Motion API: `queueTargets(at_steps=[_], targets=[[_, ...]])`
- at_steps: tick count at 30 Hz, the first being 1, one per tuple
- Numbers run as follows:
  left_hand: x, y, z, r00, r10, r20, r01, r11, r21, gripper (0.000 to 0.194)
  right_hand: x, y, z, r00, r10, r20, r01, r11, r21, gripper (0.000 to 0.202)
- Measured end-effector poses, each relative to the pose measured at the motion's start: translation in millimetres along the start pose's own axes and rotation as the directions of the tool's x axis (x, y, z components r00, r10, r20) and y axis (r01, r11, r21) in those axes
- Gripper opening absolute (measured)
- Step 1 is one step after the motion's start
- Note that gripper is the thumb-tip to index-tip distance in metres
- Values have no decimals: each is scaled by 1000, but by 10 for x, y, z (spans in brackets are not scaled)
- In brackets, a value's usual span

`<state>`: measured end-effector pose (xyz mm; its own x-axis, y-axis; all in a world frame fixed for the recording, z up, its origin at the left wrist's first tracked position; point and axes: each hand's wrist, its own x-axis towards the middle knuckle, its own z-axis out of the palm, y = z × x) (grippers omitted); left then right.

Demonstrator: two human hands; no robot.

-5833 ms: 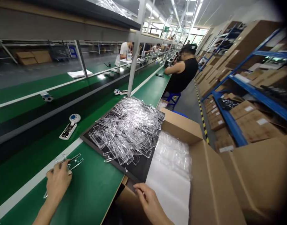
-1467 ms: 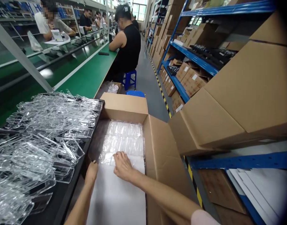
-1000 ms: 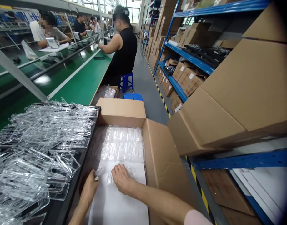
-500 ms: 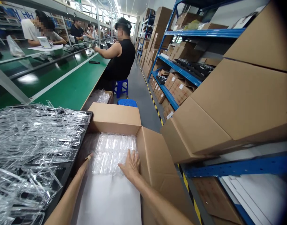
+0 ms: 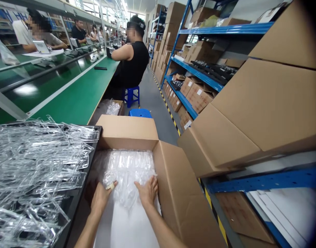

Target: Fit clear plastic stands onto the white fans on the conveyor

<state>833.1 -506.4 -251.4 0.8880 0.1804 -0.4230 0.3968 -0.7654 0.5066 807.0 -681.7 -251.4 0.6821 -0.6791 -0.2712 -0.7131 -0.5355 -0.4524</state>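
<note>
Inside an open cardboard box (image 5: 127,127) lies a layer of clear plastic-wrapped pieces (image 5: 129,162), with a white sheet (image 5: 132,224) nearer to me. My left hand (image 5: 101,198) is at the left side of the wrapped layer. Its thumb, with a pale wrap round it, stretches over the plastic; the other fingers are mostly hidden. On the right side my right hand (image 5: 149,191) rests on the plastic beside the box wall, thumb spread away from the fingers. Both hands look open.
A black tray (image 5: 77,199) heaped with clear plastic frames (image 5: 39,165) stands at the left. Beyond runs a green workbench (image 5: 75,93) with seated people. Blue shelving (image 5: 199,72) and large cartons (image 5: 271,103) line the right; a blue stool (image 5: 139,113) stands behind the box.
Both hands have come back toward me, the left also inward over the plastic. The near edge of the clear plastic now reaches further down over the white sheet, which looks bent.
</note>
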Motion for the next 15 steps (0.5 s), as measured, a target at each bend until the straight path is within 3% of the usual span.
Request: queueTargets(at_steps=[3,6,9,11,13,15], targets=[[-32,171,122,998,-15,-67,12,999,-41,91,-38,-18,82,999,46,-10,-43,979,197,86],[-41,325,276,1000,31,-4,-30,933,-358,100,-116,-124,190,994,86,64,-107,831,547,74],[-92,442,342,982,146,120,-40,782,-623,84,-108,-148,173,965,27,262,-222,624,750,57],[-183,520,316,969,181,169,-6,698,-716,70,-60,-83,89,938,-47,342,-255,576,777,47],[-298,623,266,970,151,192,51,644,-763,65,9,-1,-20,923,-90,375,-277,523,806,45],[-373,771,232,975,134,179,46,665,-746,62,116,36,-130,944,-98,316,-226,505,833,49]])
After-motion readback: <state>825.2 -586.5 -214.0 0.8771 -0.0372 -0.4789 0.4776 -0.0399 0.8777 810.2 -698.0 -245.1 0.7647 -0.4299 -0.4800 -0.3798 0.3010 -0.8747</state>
